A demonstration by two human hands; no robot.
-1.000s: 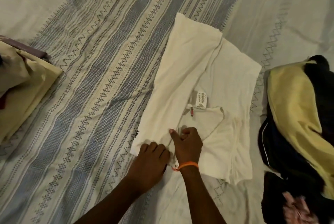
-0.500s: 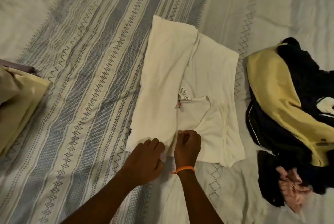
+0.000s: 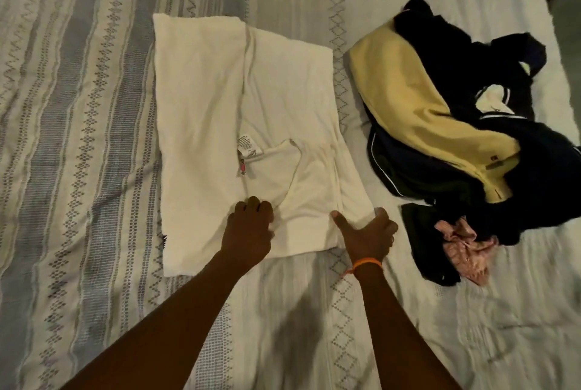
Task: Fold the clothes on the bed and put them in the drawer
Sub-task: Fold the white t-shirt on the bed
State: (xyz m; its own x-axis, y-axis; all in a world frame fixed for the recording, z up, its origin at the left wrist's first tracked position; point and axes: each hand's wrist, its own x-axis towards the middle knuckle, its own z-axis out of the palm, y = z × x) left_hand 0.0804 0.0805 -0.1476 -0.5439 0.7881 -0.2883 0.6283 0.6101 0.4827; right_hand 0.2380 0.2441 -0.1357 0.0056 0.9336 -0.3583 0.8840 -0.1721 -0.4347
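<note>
Hands both at near edge of shirt (image 3: 201,112), spread apart. Left hand (image 3: 248,229) knuckles-up on cloth near the neckline, fingers curled, pressing down; whether pinching fabric or only pinning it, cannot tell. Right hand (image 3: 366,237) at near right corner, thumb splayed on top, fingers tucked round and under the sleeve edge: gripping sleeve, by the look of it. Orange band (image 3: 366,263) at right wrist. Shirt cream, soft knit, flat on bed (image 3: 78,106), long axis running near to far, collar end toward the hands, hem far. Left third already folded inward as a long straight panel; right side not yet folded, sleeve flaring out at near right. Care label (image 3: 248,145) white with a small red tab below, showing at the inside of the neck. Right hand nearer to the unfolded side, so probably the one to carry that edge leftward across the body, left hand holding the middle as anchor. Thin cloth, likely to wrinkle or drag unless lifted clear. Bedcover woven, grey-blue stripes with diamond and zigzag bands, paler toward the right. Pile (image 3: 456,125) right of the shirt, apart from it: yellow fleece-like garment over dark navy ones with white piping, crumpled pink piece (image 3: 465,251) at near edge. Drawer not in view.
</note>
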